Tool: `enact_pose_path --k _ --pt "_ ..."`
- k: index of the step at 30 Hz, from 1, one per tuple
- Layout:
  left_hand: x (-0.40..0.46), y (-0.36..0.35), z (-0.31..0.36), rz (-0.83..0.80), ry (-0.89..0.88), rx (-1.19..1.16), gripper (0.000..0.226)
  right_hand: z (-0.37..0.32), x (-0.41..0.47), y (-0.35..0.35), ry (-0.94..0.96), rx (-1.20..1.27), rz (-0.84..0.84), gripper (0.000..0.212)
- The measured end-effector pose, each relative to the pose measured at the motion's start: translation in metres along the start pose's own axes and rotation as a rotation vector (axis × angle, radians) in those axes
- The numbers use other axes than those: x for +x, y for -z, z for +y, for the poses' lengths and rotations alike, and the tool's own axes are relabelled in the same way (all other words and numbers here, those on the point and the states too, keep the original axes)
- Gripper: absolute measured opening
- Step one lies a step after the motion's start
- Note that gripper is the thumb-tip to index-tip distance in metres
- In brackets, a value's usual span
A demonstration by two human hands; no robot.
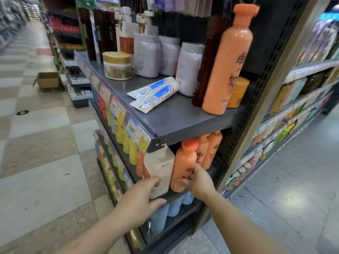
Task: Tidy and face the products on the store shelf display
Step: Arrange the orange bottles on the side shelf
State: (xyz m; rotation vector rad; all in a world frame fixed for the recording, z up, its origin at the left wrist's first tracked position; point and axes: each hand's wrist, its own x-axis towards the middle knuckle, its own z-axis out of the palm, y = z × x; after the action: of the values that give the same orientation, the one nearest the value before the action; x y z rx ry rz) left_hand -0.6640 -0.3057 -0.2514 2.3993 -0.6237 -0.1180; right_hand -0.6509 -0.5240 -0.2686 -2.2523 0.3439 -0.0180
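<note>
On the middle shelf (174,196), near its right end, my left hand (142,197) grips the lower part of a cream white pump bottle (161,167). Right beside it stands an orange bottle (183,167) with an orange cap, and my right hand (199,180) holds it around the lower body. Two more orange bottles (209,149) stand behind it. On the top shelf (183,118) a tall orange bottle (229,59) stands at the right, two white-and-blue tubes (156,92) lie flat, and white jars (146,55) stand behind them.
A gold-lidded jar (117,66) and dark brown bottles (100,33) stand further left on the top shelf. Yellow and orange bottles (122,132) line the middle shelf, pale blue bottles (161,215) the one below. A cardboard box (48,80) sits on the tiled floor. Another shelving run (293,107) is to the right.
</note>
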Motion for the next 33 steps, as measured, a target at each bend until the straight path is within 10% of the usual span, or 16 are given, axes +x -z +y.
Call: enact_pose_path --k 21,26,33 --pt "-0.005 0.017 -0.017 0.034 0.026 0.003 0.061 -0.007 0.008 -0.014 -0.085 0.003 0.045 0.038" --pt "-0.005 0.04 -0.009 0.079 0.054 -0.079 0.045 -0.047 -0.039 0.003 -0.096 0.075 0.332 0.025" --pt "0.002 0.062 -0.006 0.126 0.091 -0.14 0.025 -0.097 -0.056 -0.03 -0.049 0.146 0.199 0.071"
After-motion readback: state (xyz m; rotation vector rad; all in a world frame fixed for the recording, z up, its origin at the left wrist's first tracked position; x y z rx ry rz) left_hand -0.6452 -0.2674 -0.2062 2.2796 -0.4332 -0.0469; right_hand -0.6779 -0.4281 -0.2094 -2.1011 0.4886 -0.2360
